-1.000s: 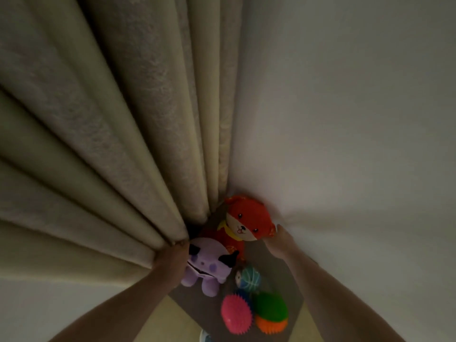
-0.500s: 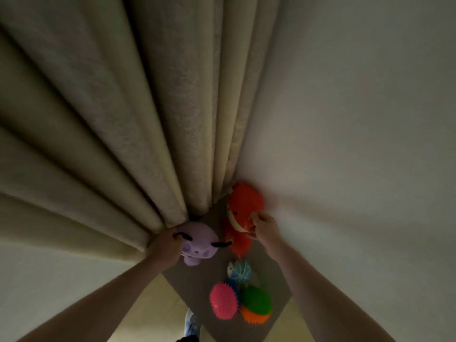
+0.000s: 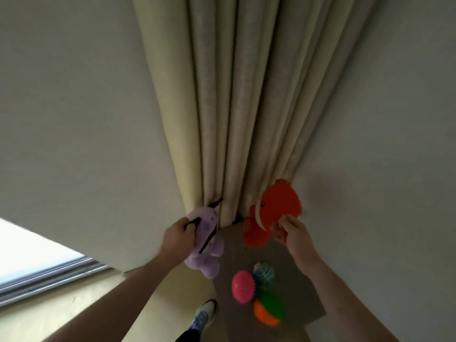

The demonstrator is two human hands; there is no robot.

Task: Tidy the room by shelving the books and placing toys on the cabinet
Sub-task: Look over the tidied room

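My left hand grips a purple plush toy by its head, and the toy hangs at the left edge of the dark cabinet top. My right hand holds a red plush toy by its head, raised against the curtain and wall. On the cabinet top lie a pink spiky ball, a teal ball, a green spiky ball and an orange spiky ball, close together.
Beige curtains hang down to the cabinet's back corner. Pale walls stand on both sides. A window shows at the lower left. My shoe stands on the yellowish floor beside the cabinet.
Both plush toys have come up off the cabinet top in my hands. The view has swung left, so the curtain now sits in the middle and a window appears.
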